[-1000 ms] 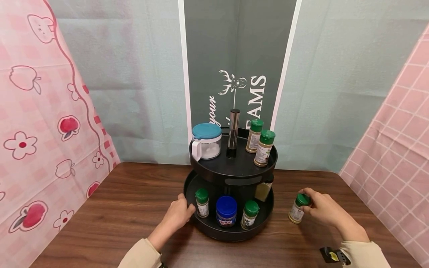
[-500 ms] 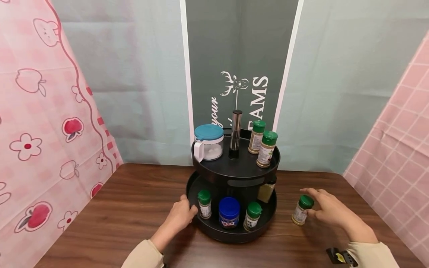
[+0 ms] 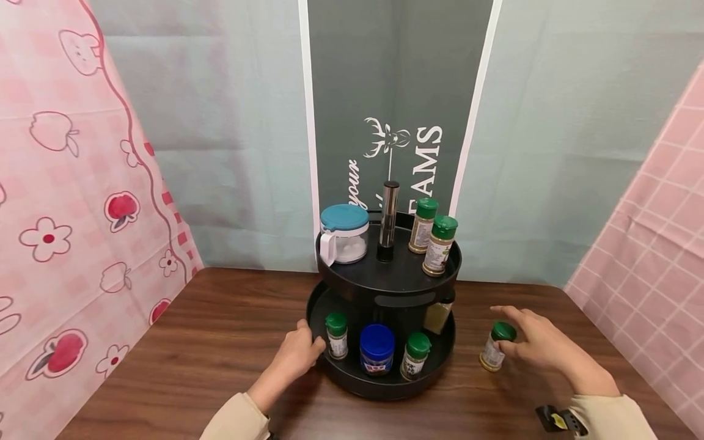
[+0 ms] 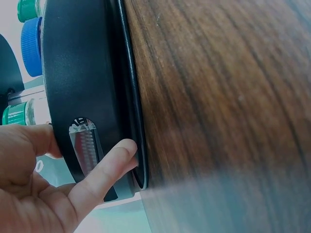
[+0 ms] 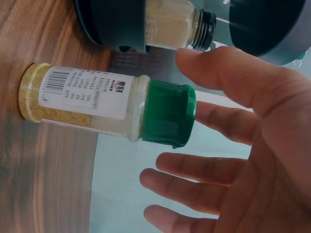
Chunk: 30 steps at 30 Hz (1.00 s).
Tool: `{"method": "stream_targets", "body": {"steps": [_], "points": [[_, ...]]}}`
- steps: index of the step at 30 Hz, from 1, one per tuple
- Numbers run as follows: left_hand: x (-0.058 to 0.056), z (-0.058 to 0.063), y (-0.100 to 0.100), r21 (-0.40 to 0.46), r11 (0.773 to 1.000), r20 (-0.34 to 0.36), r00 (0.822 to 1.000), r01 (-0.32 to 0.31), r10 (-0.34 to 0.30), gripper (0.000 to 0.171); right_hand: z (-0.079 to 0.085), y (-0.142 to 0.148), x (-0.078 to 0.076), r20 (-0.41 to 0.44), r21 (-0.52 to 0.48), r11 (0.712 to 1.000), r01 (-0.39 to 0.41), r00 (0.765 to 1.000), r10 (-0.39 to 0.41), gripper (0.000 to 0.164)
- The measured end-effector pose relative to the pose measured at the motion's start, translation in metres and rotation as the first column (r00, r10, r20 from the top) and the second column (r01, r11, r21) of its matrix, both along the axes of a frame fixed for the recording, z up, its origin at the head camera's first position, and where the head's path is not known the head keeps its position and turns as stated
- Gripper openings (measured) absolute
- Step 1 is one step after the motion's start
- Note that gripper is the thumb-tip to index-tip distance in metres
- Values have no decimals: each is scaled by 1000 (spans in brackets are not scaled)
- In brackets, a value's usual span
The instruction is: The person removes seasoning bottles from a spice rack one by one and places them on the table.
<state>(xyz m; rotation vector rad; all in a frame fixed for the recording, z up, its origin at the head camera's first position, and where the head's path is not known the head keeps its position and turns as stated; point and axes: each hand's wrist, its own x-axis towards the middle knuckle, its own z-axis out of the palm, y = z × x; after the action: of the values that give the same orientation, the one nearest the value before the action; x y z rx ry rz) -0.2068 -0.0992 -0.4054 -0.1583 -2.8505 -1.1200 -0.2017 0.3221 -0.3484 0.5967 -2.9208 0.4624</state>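
Note:
A black two-tier rack (image 3: 385,391) stands on the wooden table. My left hand (image 3: 297,353) grips the lower tier's rim at its left side; in the left wrist view the thumb goes over the rim and a finger (image 4: 109,167) lies along the outer wall. Right of the rack, a green-capped spice jar (image 3: 493,349) holding yellowish powder stands upright on the table. My right hand (image 3: 541,348) is beside its cap, with thumb and fingers spread and apart from the jar in the right wrist view.
The lower tier bears two green-capped spice jars (image 3: 337,336), a blue-lidded jar (image 3: 377,349) and a dark-capped jar (image 3: 438,315). On the upper tier are a teal-lidded canister (image 3: 345,235) and two more green-capped jars (image 3: 438,247), around a metal post (image 3: 388,217). Curtains hang behind.
My right hand has let go of the spice jar's cap and its fingers have spread; the jar stays standing. The left hand keeps its hold on the rim. The head view has shifted slightly.

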Motion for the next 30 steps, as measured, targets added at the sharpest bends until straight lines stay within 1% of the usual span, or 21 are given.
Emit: {"method": "stream_targets", "body": {"steps": [7,17,21,24,30], "points": [[-1,1,0,-21,1000,3,1000,-2,2,33,7,-6,-8,-18,24,999,-26,999,26,60],[0,4,2,-31,999,14,1000,-13,13,34,20,-23,-17,1,42,998,-53,999,53,59],[0,6,2,-38,999,4,1000,-14,14,30,21,-27,-24,15,25,998,-66,998,65,60],[0,7,1,-38,999,6,1000,-7,7,31,21,-28,-31,35,3,998,-67,997,67,62],[0,5,2,-39,999,23,1000,-10,11,39,24,-36,-41,103,-60,996,-60,992,66,65]]}}
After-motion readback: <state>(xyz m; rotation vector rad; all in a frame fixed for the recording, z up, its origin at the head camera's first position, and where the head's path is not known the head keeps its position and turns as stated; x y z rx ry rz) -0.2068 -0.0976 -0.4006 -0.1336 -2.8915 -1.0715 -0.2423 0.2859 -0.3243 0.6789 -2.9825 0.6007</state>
